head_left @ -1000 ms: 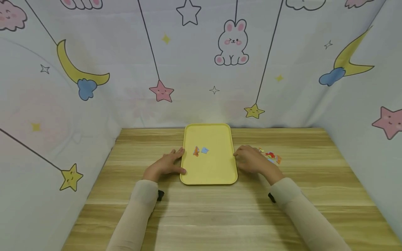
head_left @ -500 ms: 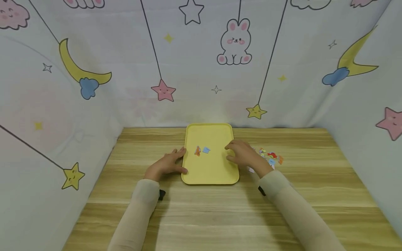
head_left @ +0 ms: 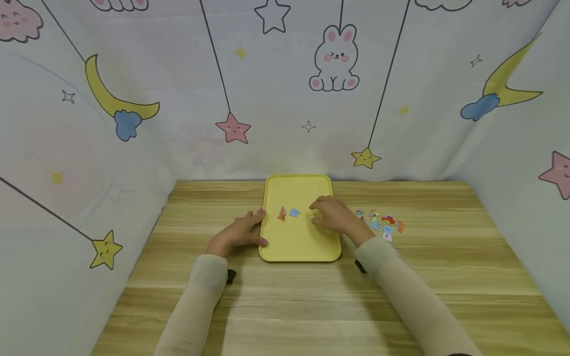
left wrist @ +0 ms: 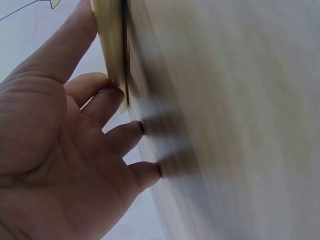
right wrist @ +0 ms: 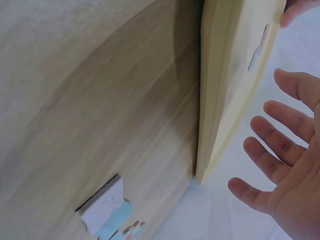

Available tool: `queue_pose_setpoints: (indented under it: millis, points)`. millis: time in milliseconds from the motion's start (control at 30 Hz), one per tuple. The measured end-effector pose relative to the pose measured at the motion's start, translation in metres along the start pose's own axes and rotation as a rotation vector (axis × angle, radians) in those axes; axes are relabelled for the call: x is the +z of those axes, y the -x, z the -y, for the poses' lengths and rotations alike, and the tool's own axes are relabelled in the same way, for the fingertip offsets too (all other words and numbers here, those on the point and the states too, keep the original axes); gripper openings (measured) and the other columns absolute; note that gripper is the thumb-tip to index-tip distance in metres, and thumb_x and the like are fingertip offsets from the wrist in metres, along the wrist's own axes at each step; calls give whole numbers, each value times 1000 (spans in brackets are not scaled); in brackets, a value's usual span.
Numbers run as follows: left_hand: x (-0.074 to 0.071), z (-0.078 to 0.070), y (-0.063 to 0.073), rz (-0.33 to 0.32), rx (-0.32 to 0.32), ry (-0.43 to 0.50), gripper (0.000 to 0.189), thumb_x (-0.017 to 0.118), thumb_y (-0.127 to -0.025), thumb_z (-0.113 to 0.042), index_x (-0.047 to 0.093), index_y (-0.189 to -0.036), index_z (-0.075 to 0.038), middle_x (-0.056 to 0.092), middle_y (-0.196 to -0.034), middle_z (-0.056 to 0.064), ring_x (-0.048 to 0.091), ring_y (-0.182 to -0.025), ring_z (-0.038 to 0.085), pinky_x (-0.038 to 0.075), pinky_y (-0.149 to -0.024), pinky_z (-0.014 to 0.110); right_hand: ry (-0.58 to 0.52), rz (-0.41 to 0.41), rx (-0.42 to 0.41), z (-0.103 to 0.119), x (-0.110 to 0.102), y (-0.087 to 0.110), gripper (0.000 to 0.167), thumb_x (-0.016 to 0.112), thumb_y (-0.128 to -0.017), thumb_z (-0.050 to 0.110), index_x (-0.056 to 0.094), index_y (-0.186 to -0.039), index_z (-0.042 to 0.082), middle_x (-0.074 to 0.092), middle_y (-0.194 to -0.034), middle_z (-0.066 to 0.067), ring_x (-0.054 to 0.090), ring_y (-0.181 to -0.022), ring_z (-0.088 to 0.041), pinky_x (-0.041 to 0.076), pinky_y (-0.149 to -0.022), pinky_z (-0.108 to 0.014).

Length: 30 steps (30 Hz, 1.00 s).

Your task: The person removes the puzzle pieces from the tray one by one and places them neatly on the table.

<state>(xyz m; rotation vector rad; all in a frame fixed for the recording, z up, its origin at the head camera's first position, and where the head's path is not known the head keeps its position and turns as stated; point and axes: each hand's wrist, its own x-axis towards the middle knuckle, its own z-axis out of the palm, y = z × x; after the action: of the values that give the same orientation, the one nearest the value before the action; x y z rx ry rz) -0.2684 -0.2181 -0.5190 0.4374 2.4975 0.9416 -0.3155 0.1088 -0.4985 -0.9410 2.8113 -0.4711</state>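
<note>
A yellow tray (head_left: 298, 247) lies on the table, holding a small flat orange piece (head_left: 282, 214) and a light blue piece (head_left: 294, 212). My left hand (head_left: 238, 232) rests at the tray's left side, thumb and forward fingers touching its edge. Two of its fingertips (left wrist: 151, 172) are down by the wooden surface in the left wrist view. Over the right half of the tray hovers my right hand (head_left: 331, 216). Its fingers (right wrist: 272, 142) are spread and hold nothing in the right wrist view. There, one thin piece (right wrist: 258, 47) shows on the tray.
Right of the tray, several small flat pieces lie loosely together, among them a red one (head_left: 389, 220), an orange one (head_left: 401, 227) and a blue-and-white one (head_left: 387, 234). Behind the wooden table (head_left: 285, 306) hangs a white cloth (head_left: 276, 153) with printed stars, moons and a rabbit.
My right hand has moved left from the tray's right edge to above the tray, uncovering more of the pieces on the table. The left hand stays at the tray's left edge.
</note>
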Motion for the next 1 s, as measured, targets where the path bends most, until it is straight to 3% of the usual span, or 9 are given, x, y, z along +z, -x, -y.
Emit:
queue_pose_setpoints:
  millis: [167,567,1000]
  points:
    - [0,0,-1,-3,2,-7,104,84,-92,-32,19,-168,-4,13,-175,13,-1,-161,43,-4,-126,65,-18,20,15,3,1,-6,42,70,-102,24,68,-138,4,63,-141,-17,56,-134,-40,38,-113,-69]
    - [1,-1,-1,-3,-9,-23,104,84,-91,-34,20,-168,-6,13,-175,10,1,-161,41,-2,-127,64,14,58,7,18,0,-24,43,69,-104,26,67,-141,5,62,-144,-15,53,-136,-39,42,-111,-64]
    - [1,1,-2,3,-23,-20,105,84,-91,-37,19,-169,-9,13,-175,9,0,-162,39,-4,-126,64,28,89,-5,31,5,-41,44,68,-104,28,66,-142,7,61,-145,-14,54,-136,-39,42,-110,-66]
